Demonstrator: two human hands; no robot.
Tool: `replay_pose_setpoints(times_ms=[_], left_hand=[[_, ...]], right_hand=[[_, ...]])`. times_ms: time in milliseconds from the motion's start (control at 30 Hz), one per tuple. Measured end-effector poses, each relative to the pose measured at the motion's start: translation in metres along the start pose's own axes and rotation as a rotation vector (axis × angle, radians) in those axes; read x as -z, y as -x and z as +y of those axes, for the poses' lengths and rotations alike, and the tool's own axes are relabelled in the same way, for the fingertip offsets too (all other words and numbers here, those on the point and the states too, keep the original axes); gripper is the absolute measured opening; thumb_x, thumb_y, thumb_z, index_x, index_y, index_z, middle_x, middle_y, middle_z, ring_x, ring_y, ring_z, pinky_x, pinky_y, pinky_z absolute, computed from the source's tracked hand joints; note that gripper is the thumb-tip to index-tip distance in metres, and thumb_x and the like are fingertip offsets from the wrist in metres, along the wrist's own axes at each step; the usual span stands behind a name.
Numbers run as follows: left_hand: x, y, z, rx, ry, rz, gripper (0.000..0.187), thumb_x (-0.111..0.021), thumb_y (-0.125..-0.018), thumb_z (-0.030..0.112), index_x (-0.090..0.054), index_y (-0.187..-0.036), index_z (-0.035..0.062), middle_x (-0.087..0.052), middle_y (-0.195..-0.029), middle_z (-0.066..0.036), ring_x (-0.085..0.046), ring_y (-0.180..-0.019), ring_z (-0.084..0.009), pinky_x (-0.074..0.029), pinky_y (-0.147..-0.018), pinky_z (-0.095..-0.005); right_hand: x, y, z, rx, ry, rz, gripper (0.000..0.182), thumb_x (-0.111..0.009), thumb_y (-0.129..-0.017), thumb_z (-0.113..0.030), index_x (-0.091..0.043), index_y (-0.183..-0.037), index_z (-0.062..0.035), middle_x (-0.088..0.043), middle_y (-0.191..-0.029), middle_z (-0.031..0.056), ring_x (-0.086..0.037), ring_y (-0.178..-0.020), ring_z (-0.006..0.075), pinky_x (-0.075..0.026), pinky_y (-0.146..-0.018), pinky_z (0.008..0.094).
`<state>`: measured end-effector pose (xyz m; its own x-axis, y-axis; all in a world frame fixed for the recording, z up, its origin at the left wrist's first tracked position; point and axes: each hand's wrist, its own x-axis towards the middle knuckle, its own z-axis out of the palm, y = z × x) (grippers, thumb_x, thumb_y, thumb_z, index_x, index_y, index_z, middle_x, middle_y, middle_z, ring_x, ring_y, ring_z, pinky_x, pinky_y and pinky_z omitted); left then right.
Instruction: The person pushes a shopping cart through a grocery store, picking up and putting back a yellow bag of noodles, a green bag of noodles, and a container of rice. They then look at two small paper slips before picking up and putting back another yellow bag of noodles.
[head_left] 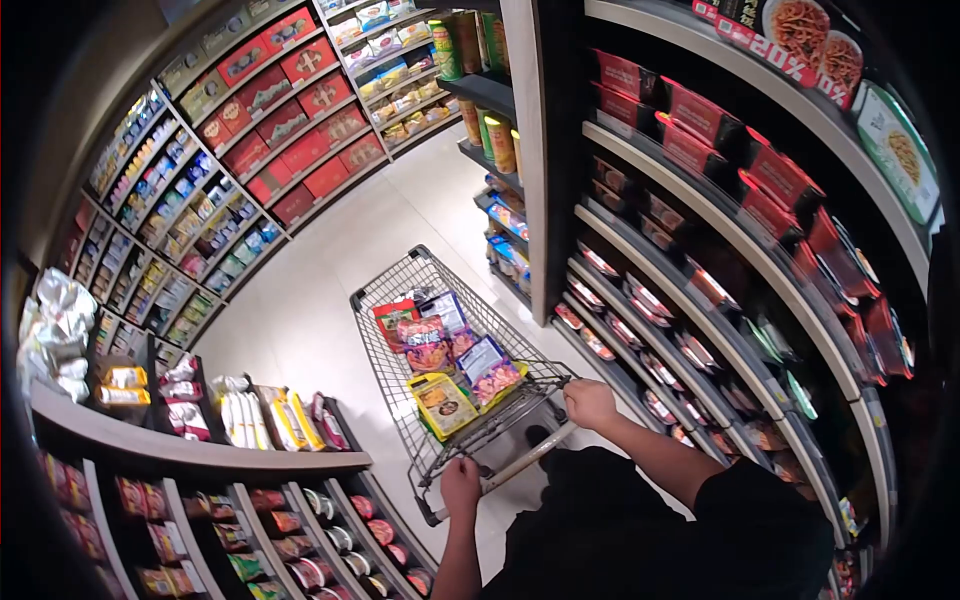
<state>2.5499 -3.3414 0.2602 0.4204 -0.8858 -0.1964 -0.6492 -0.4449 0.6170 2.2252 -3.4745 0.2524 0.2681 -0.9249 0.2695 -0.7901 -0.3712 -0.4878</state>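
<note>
A wire shopping cart [375, 345] stands in front of me in the aisle, tilted in the view. Several colourful food packets lie in its basket, among them a yellow packet [443, 405] and a purple-and-white packet [490, 372]. My left hand [461, 486] is closed round the left end of the cart's handle [525, 462]. The handle's right end is in the grip of my right hand [591, 403], fingers wrapped.
Tall shelves with red boxes [690, 115] line the right side. A low shelf unit [200, 450] with packets stands at the left. Wall shelves [240, 180] curve across the back, beyond a pale tiled floor [300, 265]. A shelf end [540, 200] juts out ahead on the right.
</note>
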Motion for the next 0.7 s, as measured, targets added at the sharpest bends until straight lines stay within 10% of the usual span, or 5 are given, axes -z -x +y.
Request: replay_pose_setpoints(times_ms=[700], left_hand=[[0.052, -0.248, 0.01, 0.117, -0.122, -0.054, 0.044, -0.059, -0.101, 0.041, -0.077, -0.095, 0.0019, -0.073, -0.084, -0.024, -0.072, -0.081, -0.0442, -0.056, -0.075, -0.0509]], right_hand=[[-0.109, -0.262, -0.021, -0.019, 0.018, -0.208, 0.014, -0.059, -0.087, -0.02, -0.07, -0.082, -0.0121, -0.074, -0.088, 0.0089, -0.073, -0.087, 0.0306, -0.059, -0.078, 0.0463]])
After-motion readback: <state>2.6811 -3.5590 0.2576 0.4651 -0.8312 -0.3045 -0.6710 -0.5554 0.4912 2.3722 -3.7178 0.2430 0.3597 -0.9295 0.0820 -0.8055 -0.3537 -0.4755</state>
